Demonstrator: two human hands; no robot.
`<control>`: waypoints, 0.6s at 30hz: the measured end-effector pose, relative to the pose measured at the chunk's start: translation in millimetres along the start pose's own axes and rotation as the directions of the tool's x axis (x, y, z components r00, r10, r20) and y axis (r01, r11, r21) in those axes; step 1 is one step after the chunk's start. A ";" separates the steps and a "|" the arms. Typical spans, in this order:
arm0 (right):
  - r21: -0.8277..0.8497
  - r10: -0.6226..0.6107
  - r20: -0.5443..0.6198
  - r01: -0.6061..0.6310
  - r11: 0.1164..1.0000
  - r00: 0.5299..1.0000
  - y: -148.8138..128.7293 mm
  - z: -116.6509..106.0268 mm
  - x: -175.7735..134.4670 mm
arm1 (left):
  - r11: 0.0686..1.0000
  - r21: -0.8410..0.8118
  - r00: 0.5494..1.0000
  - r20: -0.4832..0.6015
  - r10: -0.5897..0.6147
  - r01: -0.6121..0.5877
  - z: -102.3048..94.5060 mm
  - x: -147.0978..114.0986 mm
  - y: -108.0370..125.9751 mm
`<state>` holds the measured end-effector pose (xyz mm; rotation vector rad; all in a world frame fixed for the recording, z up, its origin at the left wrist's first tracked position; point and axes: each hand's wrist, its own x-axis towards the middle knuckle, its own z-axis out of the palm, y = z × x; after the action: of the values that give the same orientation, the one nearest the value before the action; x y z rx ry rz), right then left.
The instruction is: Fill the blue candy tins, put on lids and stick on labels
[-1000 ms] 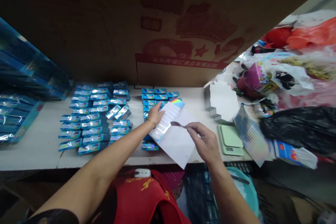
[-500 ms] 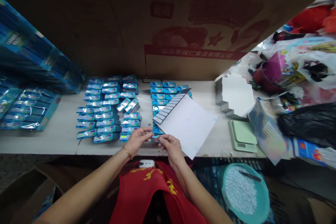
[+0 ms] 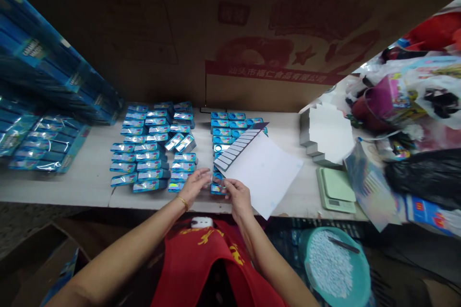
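Note:
My left hand [image 3: 195, 187] reaches over the table's front part, fingers bent and tips drawn together. Close to its right, my right hand [image 3: 237, 195] has thumb and fingers pinched. Whatever lies between the fingertips is too small and blurred to make out. Beneath and beyond the fingers stand rows of small blue boxes [image 3: 220, 123]. A white sheet with a strip of sticker-like labels [image 3: 264, 168] rests partly over these boxes, just past my right hand. To the left of my left hand are more blue boxes [image 3: 150, 173] in columns, two of them [image 3: 185, 144] lying askew.
A large cardboard box [image 3: 266, 88] walls off the back. Clear-wrapped blue packs [image 3: 43, 146] stand left. Rightward are stacked white cards [image 3: 329, 132], a green scale [image 3: 338, 187] and bags [image 3: 425, 177]. Below the edge sits a turquoise basin [image 3: 363, 273] of small white pieces.
The view has shifted slightly, so the scene sits a little further right. My two hands stay close together, with only small finger movements; the boxes and sheet look unmoved.

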<state>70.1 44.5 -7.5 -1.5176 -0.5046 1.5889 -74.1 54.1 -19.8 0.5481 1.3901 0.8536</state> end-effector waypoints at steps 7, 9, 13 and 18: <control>-0.119 -0.015 -0.036 0.010 0.993 0.999 12.2 -2.0 11.0 | 0.995 -0.017 0.993 -0.059 0.101 -0.102 1.9 12.0 -12.7; -0.264 -0.098 -0.073 0.075 0.962 0.993 15.4 -3.5 13.6 | 0.989 0.031 0.985 -0.097 0.146 -0.144 1.8 19.5 -18.2; -0.563 -0.356 -0.024 0.282 0.777 0.934 14.2 -7.8 15.7 | 0.965 0.163 0.962 -0.150 0.229 -0.204 3.8 30.2 -23.8; -0.685 -0.484 0.075 0.397 0.610 0.872 8.9 -11.7 19.7 | 0.950 0.220 0.941 -0.207 0.267 -0.221 9.5 33.5 -24.5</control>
<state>80.6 52.1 -28.3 -1.8033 -1.4084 0.9268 -61.1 67.1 -58.2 0.8041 1.6561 1.0139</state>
